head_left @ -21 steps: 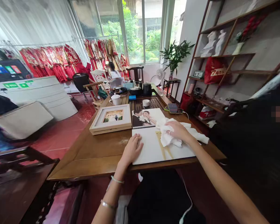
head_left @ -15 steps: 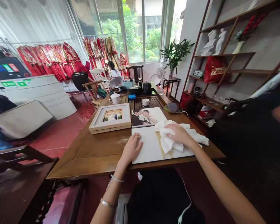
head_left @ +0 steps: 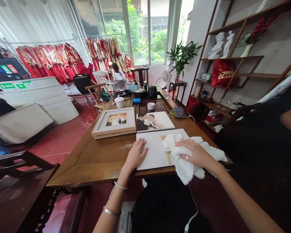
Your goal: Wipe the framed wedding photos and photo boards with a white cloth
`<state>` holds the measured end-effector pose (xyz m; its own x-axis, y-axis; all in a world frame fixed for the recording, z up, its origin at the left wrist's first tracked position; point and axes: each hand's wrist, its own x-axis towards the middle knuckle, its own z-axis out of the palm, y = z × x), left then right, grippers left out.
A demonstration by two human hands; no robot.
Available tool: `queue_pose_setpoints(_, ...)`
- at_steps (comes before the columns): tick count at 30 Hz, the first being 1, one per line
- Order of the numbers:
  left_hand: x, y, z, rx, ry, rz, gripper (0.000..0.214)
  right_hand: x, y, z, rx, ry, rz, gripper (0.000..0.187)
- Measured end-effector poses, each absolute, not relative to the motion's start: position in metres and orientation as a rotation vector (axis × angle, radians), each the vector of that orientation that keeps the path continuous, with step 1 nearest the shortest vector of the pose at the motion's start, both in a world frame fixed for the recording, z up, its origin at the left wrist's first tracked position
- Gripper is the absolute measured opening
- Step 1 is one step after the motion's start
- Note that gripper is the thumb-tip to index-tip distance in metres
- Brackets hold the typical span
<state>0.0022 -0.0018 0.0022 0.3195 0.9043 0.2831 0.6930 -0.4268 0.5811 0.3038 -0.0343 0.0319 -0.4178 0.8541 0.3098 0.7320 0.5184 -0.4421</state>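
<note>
A white album cover (head_left: pixel 155 152) lies at the near edge of the wooden table (head_left: pixel 104 158). My left hand (head_left: pixel 136 154) rests flat on its left edge, fingers spread. My right hand (head_left: pixel 196 152) presses a crumpled white cloth (head_left: pixel 184 165) onto the cover's right part, fingers curled over it; part of the cloth hangs past the table edge. Beyond the cover lies an open photo page (head_left: pixel 153 121) showing a couple, and left of that a framed photo (head_left: pixel 115 122).
Farther along the table stand a white mug (head_left: pixel 119 102), a small cup (head_left: pixel 151 106), dark teapots (head_left: pixel 152 92) and a phone (head_left: pixel 179 112). A person in black sits at my right (head_left: pixel 264 145). Another person sits at the far end. Shelves line the right wall; red garments hang at the back left.
My right hand has dragged the cloth toward me across the cover, from its far edge to the near right corner. The left hand has stayed in place.
</note>
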Motion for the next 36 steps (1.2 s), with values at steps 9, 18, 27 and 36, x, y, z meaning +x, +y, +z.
queue_pose_setpoints(9,0.001,-0.002,0.003,2.245,1.406,0.834,0.025,0.257,0.04,0.031,-1.56,-1.959,0.273,0.03)
queue_pose_setpoints(18,0.003,-0.003,0.004,2.235,1.422,0.844,0.024,0.246,0.033,0.028,-1.412,-2.095,0.264,0.032)
queue_pose_setpoints(27,0.003,-0.004,0.005,2.245,1.43,0.842,0.024,0.268,-0.038,0.036,-1.084,-2.353,0.28,0.035)
queue_pose_setpoints(36,0.002,-0.002,0.002,2.255,1.407,0.854,0.024,0.263,-0.022,0.043,-1.103,-2.407,0.351,0.035)
